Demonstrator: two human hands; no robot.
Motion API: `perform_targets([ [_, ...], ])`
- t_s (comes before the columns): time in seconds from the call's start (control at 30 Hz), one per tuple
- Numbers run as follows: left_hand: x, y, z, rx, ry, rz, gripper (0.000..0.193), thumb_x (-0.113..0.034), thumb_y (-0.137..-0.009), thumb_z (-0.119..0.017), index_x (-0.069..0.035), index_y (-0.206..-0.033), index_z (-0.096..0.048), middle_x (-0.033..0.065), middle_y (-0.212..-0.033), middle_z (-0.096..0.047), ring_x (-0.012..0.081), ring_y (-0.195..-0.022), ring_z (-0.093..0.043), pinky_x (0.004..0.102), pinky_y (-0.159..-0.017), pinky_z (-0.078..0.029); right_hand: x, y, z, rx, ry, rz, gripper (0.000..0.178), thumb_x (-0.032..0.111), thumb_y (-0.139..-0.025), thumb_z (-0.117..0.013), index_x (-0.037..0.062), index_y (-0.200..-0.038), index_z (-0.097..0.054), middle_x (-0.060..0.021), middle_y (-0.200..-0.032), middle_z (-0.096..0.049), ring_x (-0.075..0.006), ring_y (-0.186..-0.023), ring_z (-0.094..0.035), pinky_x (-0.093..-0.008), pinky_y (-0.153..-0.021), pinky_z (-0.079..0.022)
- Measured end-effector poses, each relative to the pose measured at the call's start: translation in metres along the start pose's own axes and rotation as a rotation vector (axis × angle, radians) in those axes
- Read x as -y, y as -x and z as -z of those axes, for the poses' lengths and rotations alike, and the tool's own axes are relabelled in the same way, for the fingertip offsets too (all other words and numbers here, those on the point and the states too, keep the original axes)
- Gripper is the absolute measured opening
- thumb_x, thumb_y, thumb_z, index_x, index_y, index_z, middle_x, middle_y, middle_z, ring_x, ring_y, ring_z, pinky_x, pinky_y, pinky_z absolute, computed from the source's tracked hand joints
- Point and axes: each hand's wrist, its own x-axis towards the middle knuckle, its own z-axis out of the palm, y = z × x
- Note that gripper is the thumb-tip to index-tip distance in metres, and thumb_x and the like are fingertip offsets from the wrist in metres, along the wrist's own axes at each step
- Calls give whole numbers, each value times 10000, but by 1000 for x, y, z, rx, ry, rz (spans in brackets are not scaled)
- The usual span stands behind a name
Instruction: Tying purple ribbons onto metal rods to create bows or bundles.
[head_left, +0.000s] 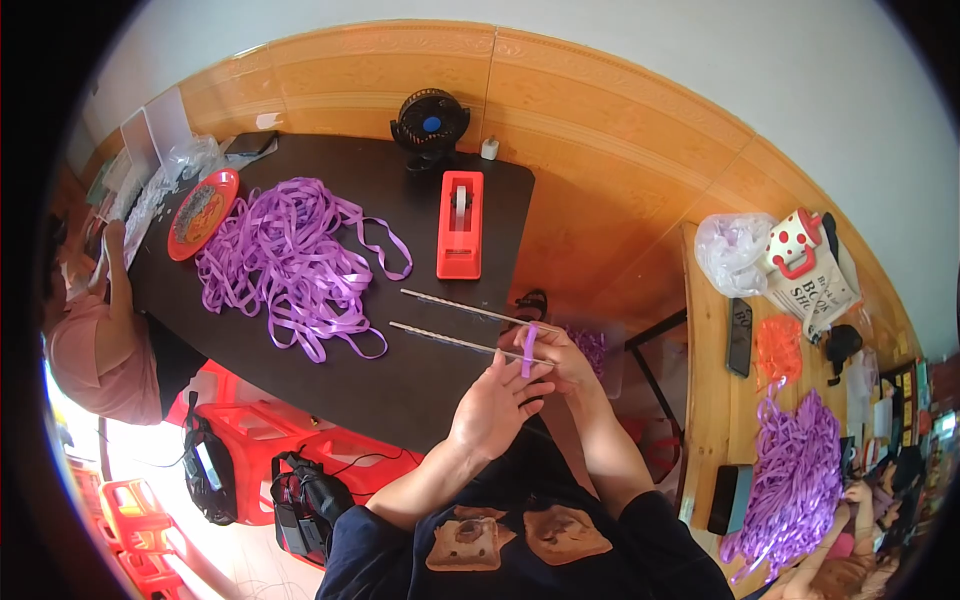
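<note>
My right hand (568,362) is closed around the near ends of two slim metal rods (445,338) with spiral-patterned far ends. They point left over the dark table, side by side and apart. A short purple ribbon strip (529,352) crosses the rods at my right fingers. Just beneath, my left hand (488,408) is palm up with its fingers spread, the thumb close to the lower rod. Whether those fingertips touch the ribbon I cannot tell. A large tangled heap of purple ribbon (290,255) lies further left on the table.
The dark table (380,390) carries a red tape dispenser (460,255), a black fan (430,122) and a red plate (203,213). Another person (105,345) sits at its left end. More purple ribbon (795,470) covers a wooden bench (705,440) at right. Red stools (135,520) stand lower left.
</note>
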Motion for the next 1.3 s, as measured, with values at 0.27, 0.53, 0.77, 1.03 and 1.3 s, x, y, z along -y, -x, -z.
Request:
perform_targets([
  [0.27, 0, 0, 3, -9, 26, -4, 654, -517, -987, -307, -1, -1384, -368, 138, -1359, -478, 254, -1160, -474, 365, -970, -348, 4, 2, -9, -108, 70, -70, 218, 55, -862, -597, -19, -1066, -623, -144, -1063, -656, -218, -944, -648, -318, -814, -533],
  [0.53, -3, 2, -5, -36, -8, 4, 644, -512, -991, -306, 1, -1373, -374, 134, -1349, -489, 243, -1125, -493, 352, -935, -367, 15, 25, -14, -322, -60, 95, 476, -1, -842, -521, -39, -1304, -411, -168, -1019, -646, -248, -948, -629, -363, -850, -498],
  [0.77, 0, 2, -2, -26, 9, -14, 646, -512, -991, -308, 0, -1380, -369, 132, -1340, -497, 241, -1118, -497, 351, -931, -367, 24, 20, -29, -322, -19, 78, 602, -18, -801, -564, -27, -1364, -351, -179, -975, -641, -233, -890, -636, -350, -823, -511],
  [1.03, -1, 1, -4, -46, 16, -2, 633, -500, -996, -302, -2, -1381, -370, 132, -1317, -509, 246, -1117, -496, 356, -929, -366, 24, 15, -31, -309, 33, 90, 654, -34, -783, -587, -10, -1386, -336, -184, -921, -641, -227, -840, -639, -323, -758, -535],
  [1.3, -2, 0, -4, -32, 20, -6, 617, -495, -996, -301, 0, -1353, -397, 133, -1310, -515, 251, -1116, -497, 357, -929, -367, 17, 11, -23, -184, -132, 70, 656, -39, -774, -563, 30, -1392, -354, -160, -919, -602, -244, -844, -615, -333, -781, -513],
])
